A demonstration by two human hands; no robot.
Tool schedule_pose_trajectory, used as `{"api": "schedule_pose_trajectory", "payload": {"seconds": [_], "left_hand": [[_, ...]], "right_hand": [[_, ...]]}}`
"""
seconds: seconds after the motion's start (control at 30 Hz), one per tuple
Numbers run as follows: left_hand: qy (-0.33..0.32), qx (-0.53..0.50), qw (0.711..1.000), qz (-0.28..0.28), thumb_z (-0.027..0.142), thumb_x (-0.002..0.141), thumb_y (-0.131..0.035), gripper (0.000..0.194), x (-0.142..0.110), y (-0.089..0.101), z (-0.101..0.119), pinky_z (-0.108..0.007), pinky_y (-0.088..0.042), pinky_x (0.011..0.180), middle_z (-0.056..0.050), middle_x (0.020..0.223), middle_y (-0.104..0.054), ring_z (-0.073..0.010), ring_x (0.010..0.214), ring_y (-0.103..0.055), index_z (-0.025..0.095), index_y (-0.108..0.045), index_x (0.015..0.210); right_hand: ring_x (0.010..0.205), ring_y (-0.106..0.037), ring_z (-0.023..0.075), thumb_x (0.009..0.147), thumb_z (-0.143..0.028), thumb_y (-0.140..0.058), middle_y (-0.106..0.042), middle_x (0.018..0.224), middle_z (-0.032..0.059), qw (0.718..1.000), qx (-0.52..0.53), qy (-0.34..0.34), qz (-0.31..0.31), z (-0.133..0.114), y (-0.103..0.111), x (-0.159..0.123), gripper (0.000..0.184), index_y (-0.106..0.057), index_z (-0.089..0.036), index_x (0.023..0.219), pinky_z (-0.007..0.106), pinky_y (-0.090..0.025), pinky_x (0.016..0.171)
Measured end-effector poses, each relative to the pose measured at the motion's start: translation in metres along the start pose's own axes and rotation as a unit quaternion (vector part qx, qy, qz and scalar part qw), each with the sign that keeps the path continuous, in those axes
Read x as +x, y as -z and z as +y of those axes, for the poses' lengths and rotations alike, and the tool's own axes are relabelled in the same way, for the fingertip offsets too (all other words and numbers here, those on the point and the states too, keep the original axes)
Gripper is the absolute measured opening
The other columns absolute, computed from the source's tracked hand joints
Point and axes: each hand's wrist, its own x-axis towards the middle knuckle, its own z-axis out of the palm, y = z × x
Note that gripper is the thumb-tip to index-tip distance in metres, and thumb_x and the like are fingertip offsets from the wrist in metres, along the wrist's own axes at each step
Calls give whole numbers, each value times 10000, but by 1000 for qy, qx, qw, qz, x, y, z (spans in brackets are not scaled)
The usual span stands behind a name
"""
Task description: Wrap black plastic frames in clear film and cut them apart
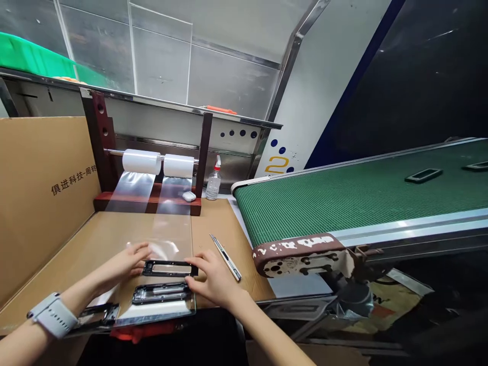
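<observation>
The black frame (170, 268) lay flat on the cardboard-covered bench (224, 229), straight ahead of the person and between the two hands, its long axis running left to right across the view. The left hand (127, 262) rested at its left end with fingers spread and flat, pressing on the clear film (171, 239) rather than closing round anything; the right hand (213, 277) touched the right end, fingers lightly curled along the frame's edge. Both were about equally near, one at each short end. The frame was a slim, dark rectangle with a long open window through its middle and a slightly glossy rim, and it sat on the film strip drawn down from the right-hand film roll (178, 165). Just nearer the person lay a second frame (162, 293) of the same kind, parallel and apart from the first, and a third frame (99, 313) rested to the left below the left forearm. A utility knife (225, 249) lay beside the right hand, angled away. The green conveyor belt (343, 198) on the right carried more such parts.
</observation>
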Motion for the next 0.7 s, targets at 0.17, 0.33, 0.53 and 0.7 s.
{"api": "schedule_pose_trajectory", "payload": {"seconds": [0.17,0.33,0.53,0.7], "left_hand": [[-13,41,998,-37,527,651,-765,426,1,2,-4,-297,-473,802,-12,803,-666,-205,865,-667,201,-521,777],[12,40,997,-63,600,627,-751,515,-2,1,1,-319,-464,792,-25,844,-671,-191,857,-659,203,-472,799],[28,40,997,-61,617,622,-742,548,-3,0,4,-316,-452,775,-35,885,-674,-181,819,-652,199,-462,838],[21,30,997,-69,627,611,-748,563,-2,1,1,-313,-449,763,-13,842,-651,-186,829,-653,200,-444,817]], "right_hand": [[1003,-563,203,787,-236,-667,-607,1047,89,1000,-3,-6,-26,4,-8,5,376,-656,-179,1158,335,-473,907],[1021,-568,203,787,-220,-675,-608,1067,88,999,10,-18,-47,11,-13,5,389,-651,-178,1173,340,-466,931],[1020,-580,183,797,-228,-691,-595,1081,77,997,29,-20,-68,14,-14,11,387,-649,-187,1180,308,-465,941],[961,-587,168,809,-214,-676,-593,1069,75,995,36,-32,-90,12,-14,17,382,-650,-162,1186,289,-476,906]]}}
